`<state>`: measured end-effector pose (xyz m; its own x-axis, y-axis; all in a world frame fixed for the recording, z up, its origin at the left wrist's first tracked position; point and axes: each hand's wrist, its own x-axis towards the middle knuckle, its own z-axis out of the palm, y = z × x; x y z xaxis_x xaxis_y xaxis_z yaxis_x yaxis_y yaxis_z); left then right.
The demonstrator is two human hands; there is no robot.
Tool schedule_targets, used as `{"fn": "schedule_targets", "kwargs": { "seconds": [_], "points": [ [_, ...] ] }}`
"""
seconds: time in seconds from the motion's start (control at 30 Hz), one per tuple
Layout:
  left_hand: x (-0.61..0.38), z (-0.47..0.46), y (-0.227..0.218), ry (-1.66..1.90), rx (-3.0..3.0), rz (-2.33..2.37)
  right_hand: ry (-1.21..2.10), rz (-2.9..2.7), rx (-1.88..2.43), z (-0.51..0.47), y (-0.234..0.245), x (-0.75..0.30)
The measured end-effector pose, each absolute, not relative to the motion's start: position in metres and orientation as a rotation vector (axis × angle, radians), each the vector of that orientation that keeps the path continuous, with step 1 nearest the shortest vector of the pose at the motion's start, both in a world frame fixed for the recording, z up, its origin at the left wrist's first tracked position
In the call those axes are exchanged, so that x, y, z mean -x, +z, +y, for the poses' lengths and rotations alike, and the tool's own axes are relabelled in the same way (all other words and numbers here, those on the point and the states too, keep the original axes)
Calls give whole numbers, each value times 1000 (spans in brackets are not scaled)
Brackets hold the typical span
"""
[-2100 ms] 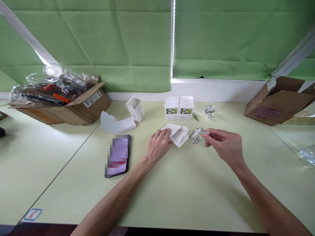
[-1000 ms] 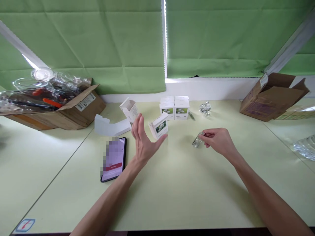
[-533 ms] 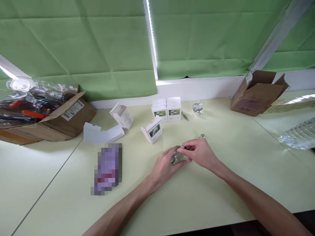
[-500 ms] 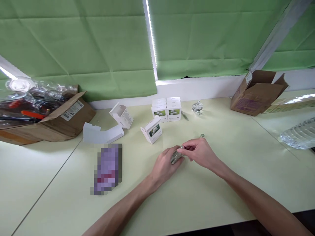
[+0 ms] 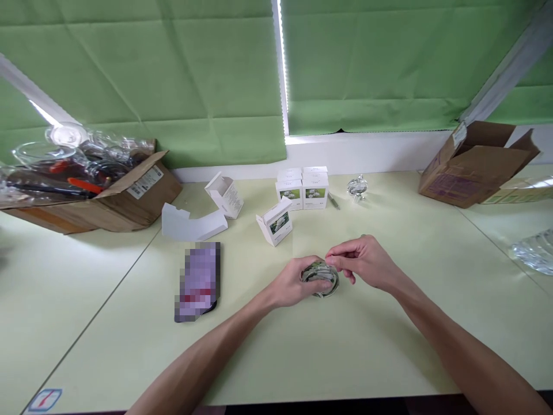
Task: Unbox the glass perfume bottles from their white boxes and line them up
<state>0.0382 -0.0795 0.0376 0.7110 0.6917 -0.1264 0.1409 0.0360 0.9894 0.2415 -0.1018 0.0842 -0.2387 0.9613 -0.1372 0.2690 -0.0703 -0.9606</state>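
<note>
My left hand (image 5: 294,283) is wrapped round a round coil of shiny grey-green strands (image 5: 320,279), with the thumb lying across its front. Just above the table, the coil shows its round face to me. At its upper right edge, the thumb and forefinger of my right hand (image 5: 362,262) are pinched together. Whatever lies between those fingertips is too small to make out. A small white box with a flower picture (image 5: 277,223) stands tilted beyond my left hand. Farther back lies a shiny, clear-wrapped bundle (image 5: 358,187).
Several white boxes (image 5: 302,189) stand by the wall beside a thin pen-like item (image 5: 333,200). An opened white box (image 5: 224,196), a white card piece (image 5: 194,223) and a blurred purple item (image 5: 199,279) lie left. Cardboard boxes stand at left (image 5: 142,199) and right (image 5: 451,176).
The coil has turned from a steep tilt to show its round face. My right hand's pinch has shifted slightly right along with it. The whole view has swung a little left.
</note>
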Motion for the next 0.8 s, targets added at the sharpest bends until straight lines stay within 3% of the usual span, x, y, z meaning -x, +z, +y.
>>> {"fn": "schedule_targets", "kwargs": {
  "seconds": [0.4, 0.67, 0.8],
  "points": [
    [-35, -78, 32, 452, -1327, 645, 1460, -1435, 1287, -96, 83, -251],
    [-37, -76, 15, 553, -1353, 695, 1344, -1487, 1454, -81, 91, -291],
    [-41, -72, 14, 659, -1416, 778, 1031, -1523, 1728, -71, 85, -316]
  ]
}}
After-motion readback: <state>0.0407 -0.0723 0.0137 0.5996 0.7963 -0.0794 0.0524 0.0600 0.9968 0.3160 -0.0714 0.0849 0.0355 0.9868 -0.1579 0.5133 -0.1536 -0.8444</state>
